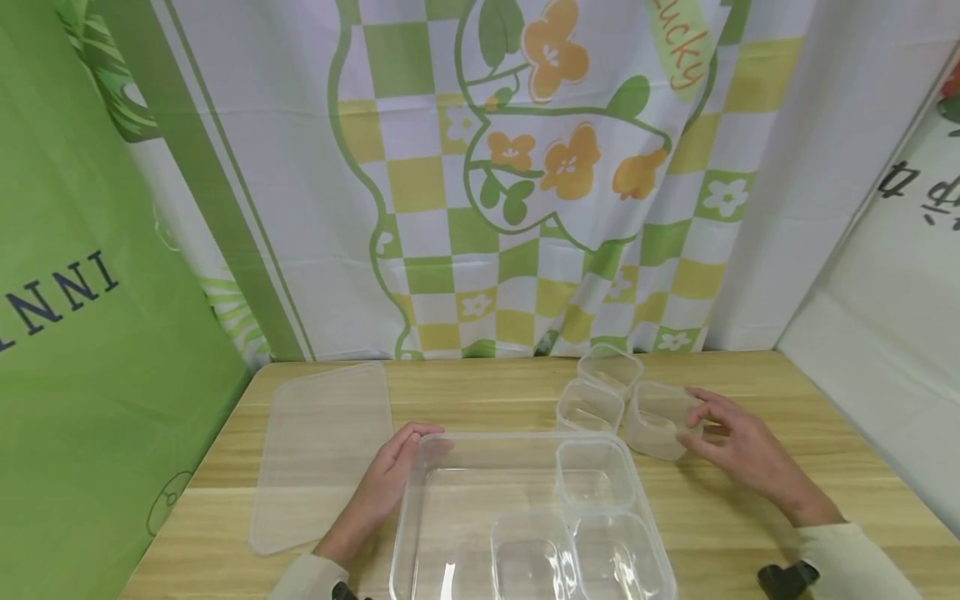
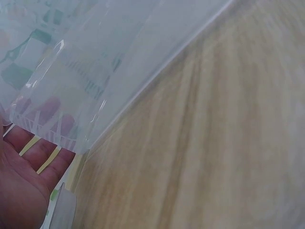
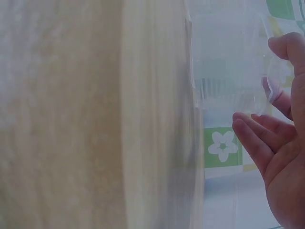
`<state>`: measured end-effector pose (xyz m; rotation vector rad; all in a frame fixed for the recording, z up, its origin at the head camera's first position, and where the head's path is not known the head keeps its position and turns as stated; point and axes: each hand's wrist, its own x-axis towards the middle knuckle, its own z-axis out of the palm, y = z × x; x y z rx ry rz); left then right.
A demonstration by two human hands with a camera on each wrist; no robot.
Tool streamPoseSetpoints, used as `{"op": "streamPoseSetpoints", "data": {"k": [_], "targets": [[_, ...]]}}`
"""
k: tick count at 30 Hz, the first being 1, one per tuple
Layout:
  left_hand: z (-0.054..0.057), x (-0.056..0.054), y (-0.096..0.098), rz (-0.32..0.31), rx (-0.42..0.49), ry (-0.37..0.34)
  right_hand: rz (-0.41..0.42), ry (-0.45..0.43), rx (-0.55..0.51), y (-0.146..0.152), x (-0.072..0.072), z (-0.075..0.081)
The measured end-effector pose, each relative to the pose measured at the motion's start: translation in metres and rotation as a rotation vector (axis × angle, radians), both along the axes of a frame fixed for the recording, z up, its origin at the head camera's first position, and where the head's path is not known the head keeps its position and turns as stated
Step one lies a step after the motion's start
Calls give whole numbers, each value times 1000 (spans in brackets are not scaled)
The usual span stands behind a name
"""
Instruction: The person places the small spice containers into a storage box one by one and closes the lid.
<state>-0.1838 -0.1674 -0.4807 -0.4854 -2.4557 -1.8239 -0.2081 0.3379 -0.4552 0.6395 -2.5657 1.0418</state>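
Observation:
A large clear plastic box [image 1: 450,517] stands at the table's front, with three small clear containers [image 1: 596,479] inside along its right side. My left hand [image 1: 390,471] grips its far left corner; in the left wrist view its fingers [image 2: 40,155] show partly through the clear wall. To the right of the box, my right hand [image 1: 738,442] holds a small clear container [image 1: 652,425] by its right side. In the right wrist view the thumb [image 3: 288,47] is at the rim and one finger passes behind the wall. Two similar containers [image 1: 590,408] stand beside it, behind the box.
A flat translucent lid [image 1: 322,458] lies on the wooden table [image 1: 480,392], left of the box. A patterned curtain [image 1: 465,283] hangs along the table's back edge. Green fabric [image 1: 97,358] hangs on the left and white fabric [image 1: 892,350] on the right.

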Motion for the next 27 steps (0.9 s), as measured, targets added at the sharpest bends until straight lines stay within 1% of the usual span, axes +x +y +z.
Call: {"op": "streamPoseSetpoints", "data": {"k": [5,11,16,22,27], "targets": [[0,1,0,8,-8,-4,-4,-23,-9,-1,2,2],[0,1,0,14,-15,1,-24,-22,-14,-1,3,3],[0,1,1,15,-9,7,-3,-20,-48,-2,6,4],[1,1,1,7,1,11,-2,29,-63,-4,9,6],[1,1,1,2,0,11,-9,62,-61,-6,10,12]]}}
